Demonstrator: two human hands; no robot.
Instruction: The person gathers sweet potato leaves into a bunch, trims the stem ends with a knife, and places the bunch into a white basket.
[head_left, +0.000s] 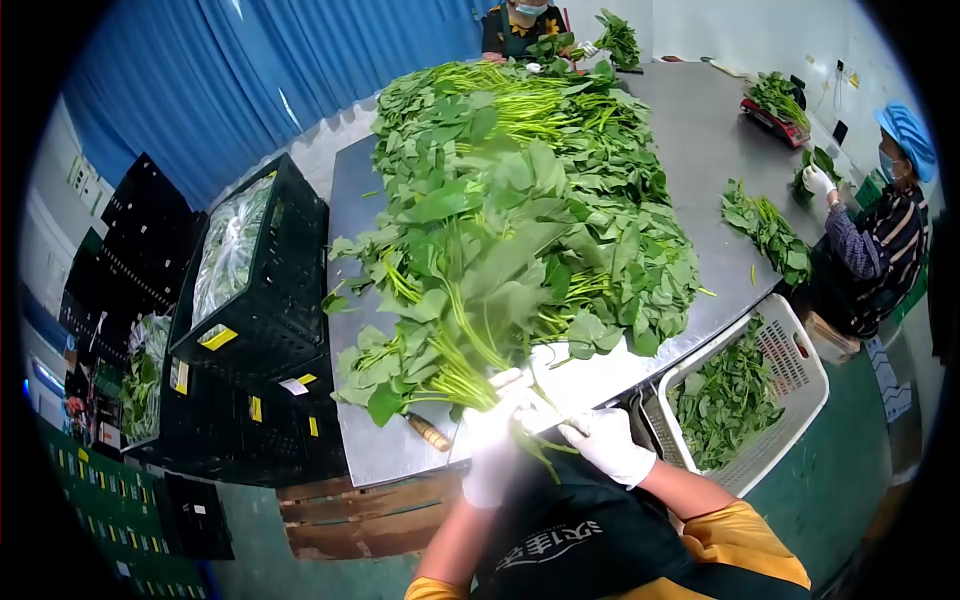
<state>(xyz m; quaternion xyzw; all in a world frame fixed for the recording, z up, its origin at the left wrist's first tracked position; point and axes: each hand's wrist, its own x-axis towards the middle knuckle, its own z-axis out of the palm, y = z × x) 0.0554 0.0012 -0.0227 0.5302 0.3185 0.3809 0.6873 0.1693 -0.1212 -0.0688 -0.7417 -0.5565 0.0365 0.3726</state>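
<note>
My left hand [493, 445], in a white glove and blurred by motion, is closed around the stems of a bunch of leafy greens [470, 340]. The bunch's leaves point away from me, over the table, and are smeared by motion. Beside it, my right hand [612, 446], also gloved, has thumb and fingers pinched at a thin green stem. Loose stem ends [545, 452] hang between the two hands. A large pile of leafy greens [620, 200] covers the middle of the table. Left of my left hand lies a wooden-handled tool [428, 432], its other end hidden.
The metal table [700, 130] bears a red scale [775, 122] and a smaller bunch [768, 232]. A white basket [800, 385] with greens stands at right. Dark crates [250, 290] are stacked at left. One co-worker [880, 230] handles greens at right, another [520, 35] at the far end.
</note>
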